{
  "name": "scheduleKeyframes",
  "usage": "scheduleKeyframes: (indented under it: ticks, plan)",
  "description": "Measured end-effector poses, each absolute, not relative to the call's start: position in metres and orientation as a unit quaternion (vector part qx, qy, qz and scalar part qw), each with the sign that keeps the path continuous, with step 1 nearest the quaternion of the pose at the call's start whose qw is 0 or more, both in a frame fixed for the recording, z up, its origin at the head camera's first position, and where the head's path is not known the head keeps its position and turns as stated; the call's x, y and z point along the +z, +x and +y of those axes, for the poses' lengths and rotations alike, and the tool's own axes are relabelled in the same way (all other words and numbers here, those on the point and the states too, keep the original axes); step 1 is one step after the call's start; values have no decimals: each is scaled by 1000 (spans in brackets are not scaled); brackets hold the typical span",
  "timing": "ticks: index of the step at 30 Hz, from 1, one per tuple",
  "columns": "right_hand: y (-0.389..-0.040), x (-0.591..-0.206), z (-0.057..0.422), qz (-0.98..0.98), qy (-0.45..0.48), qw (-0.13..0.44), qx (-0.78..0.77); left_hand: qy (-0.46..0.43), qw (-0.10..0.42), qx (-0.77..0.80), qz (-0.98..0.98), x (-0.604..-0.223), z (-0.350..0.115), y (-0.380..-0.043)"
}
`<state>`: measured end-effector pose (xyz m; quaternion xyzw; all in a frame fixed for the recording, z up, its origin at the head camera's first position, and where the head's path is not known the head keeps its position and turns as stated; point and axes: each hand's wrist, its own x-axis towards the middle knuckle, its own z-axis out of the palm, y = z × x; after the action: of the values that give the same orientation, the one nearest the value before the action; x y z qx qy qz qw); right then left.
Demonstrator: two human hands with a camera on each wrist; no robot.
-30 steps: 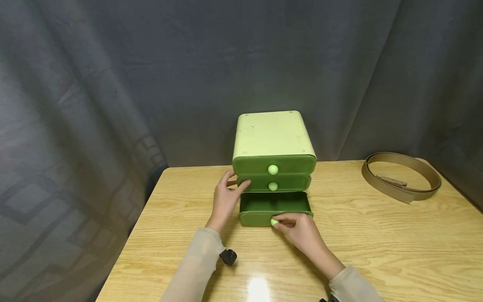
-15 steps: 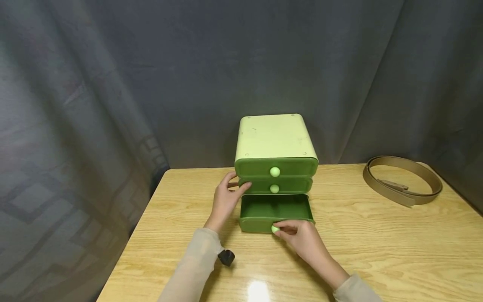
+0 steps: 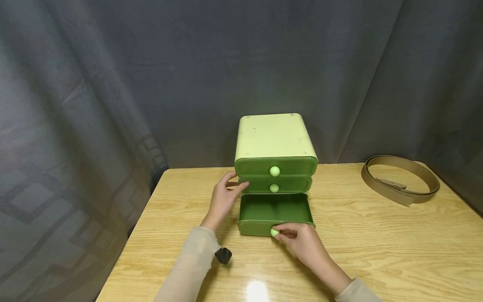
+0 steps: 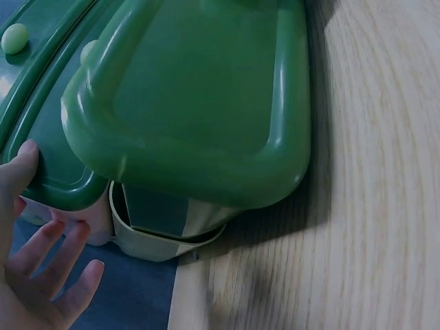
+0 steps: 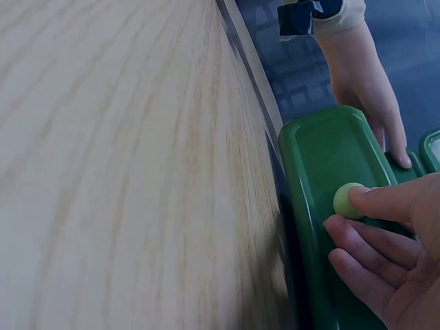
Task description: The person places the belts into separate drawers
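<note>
A small drawer cabinet (image 3: 275, 134) with a pale yellow-green shell and green drawer fronts stands on the wooden table. Its bottom drawer (image 3: 256, 227) is pulled out, and the visible inside holds nothing. My right hand (image 3: 305, 243) pinches that drawer's round light green knob (image 5: 348, 200) between thumb and fingers. At the cabinet's left edge, my left hand (image 3: 223, 199) holds the corner, its thumb on the middle drawer's front (image 4: 58, 148) and its fingers along the side. The top and middle drawers are in, each with a round knob.
A coiled tan belt (image 3: 400, 178) lies on the table (image 3: 377, 243) at the far right. Behind the table hangs a dark grey curtain (image 3: 196, 84). The table's left edge runs past my left forearm.
My right hand has drawn the bottom drawer further out, towards me, keeping its pinch on the knob. The left hand stays at the cabinet's left corner.
</note>
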<state>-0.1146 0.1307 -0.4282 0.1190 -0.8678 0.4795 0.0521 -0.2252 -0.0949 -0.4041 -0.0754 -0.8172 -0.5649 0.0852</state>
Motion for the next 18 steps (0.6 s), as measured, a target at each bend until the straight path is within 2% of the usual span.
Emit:
scheduleKeyframes:
  ticks: [18]
  plan:
    - [-103,-425,129,-871,113,39,477,-85,81,-574,-811,-406,-98,-229]
